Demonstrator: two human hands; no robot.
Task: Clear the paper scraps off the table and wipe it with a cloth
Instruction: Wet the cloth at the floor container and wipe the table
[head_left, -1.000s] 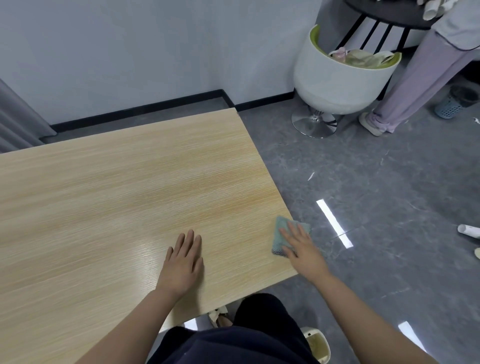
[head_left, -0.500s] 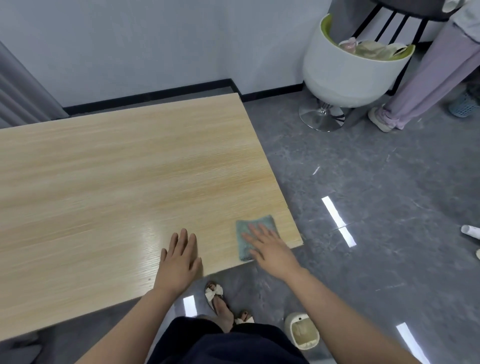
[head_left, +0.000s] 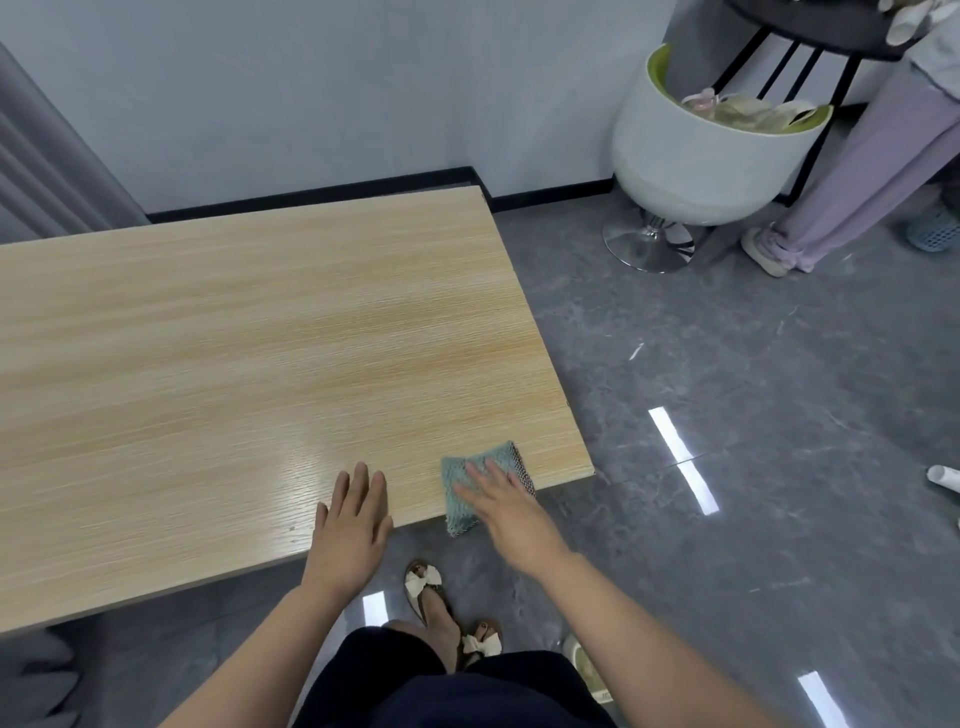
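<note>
Wiping near the end — no scraps left on top.

The right hand (head_left: 506, 512) presses flat, fingers spread, on the green cloth (head_left: 480, 483) at the bench (head_left: 208, 338) corner; the left hand (head_left: 350, 525) rests flat beside it.

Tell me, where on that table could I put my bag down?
The table shows bare wood from the far edge down to the hands. Only the near right corner is taken: left hand flat, right hand pressing the cloth.
</note>
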